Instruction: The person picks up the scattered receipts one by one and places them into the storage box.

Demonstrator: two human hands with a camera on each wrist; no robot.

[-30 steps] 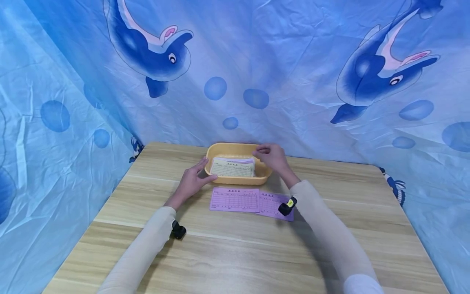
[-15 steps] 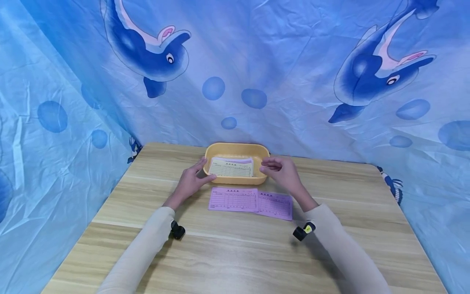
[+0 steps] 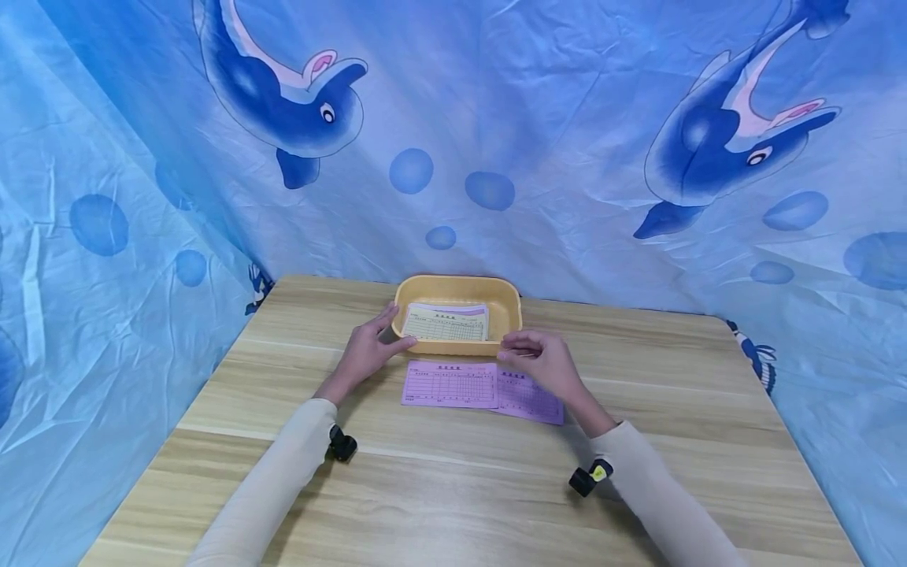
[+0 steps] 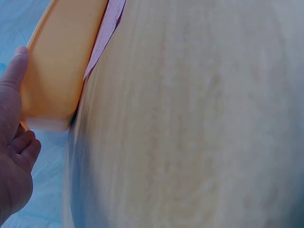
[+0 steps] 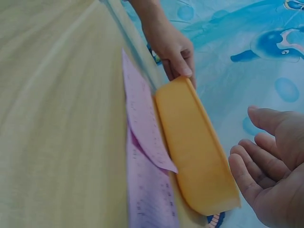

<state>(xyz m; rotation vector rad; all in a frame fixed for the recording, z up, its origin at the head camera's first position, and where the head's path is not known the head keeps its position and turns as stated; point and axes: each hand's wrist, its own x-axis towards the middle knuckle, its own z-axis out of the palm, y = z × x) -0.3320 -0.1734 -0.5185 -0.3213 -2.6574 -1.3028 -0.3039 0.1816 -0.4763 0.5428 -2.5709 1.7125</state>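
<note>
A yellow plastic basket point(image 3: 457, 346) stands near the far edge of the table, with several printed form slips point(image 3: 448, 324) inside, pale green-white on top and a purple one behind. My left hand point(image 3: 364, 354) grips the basket's left end, thumb at the front rim and fingers along the side. In front of the basket lie two purple form slips, the left one point(image 3: 449, 386) overlapping the right one point(image 3: 527, 398). Over the right slip, by the basket's front right corner, hovers my right hand point(image 3: 549, 364). Its fingers are loosely bent with nothing between them; the right wrist view shows a gap to the basket.
The wooden table point(image 3: 453, 488) extends toward me and to both sides. Behind and to the left hangs a blue curtain point(image 3: 567, 260) with dolphin prints, close behind the basket. Each wrist wears a small black camera, such as the right one point(image 3: 590, 477).
My right hand has moved from above the basket's right end toward me, to its front right corner. My left hand has stayed on the left end; slips and basket look unmoved.
</note>
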